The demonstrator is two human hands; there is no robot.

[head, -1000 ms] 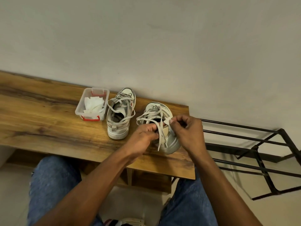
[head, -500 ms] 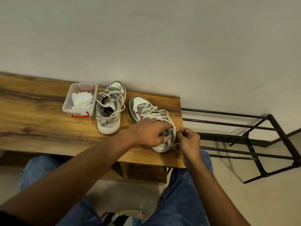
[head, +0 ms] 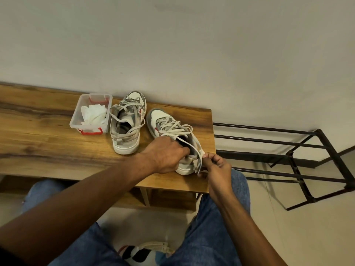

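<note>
Right grip [head: 217,167] pinches the lace [head: 189,145] just beside the sneaker [head: 163,120].

The counter [head: 38,143] shows matt, dark-grained wood. The tub [head: 76,117] at 11 o'clock is clear glossy plastic. The nearer shoe [head: 159,120] and farther shoe [head: 124,137] mix scuffed grey cloth with smooth white panels; the lace [head: 190,145] is flat woven. The 3 o'clock rack [head: 335,158] is matt black metal

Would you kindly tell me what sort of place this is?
Probably a home entryway: a black metal shoe rack stands beside a wooden bench against a wall, and the right hand pinches the lace of a sneaker on it.
</note>
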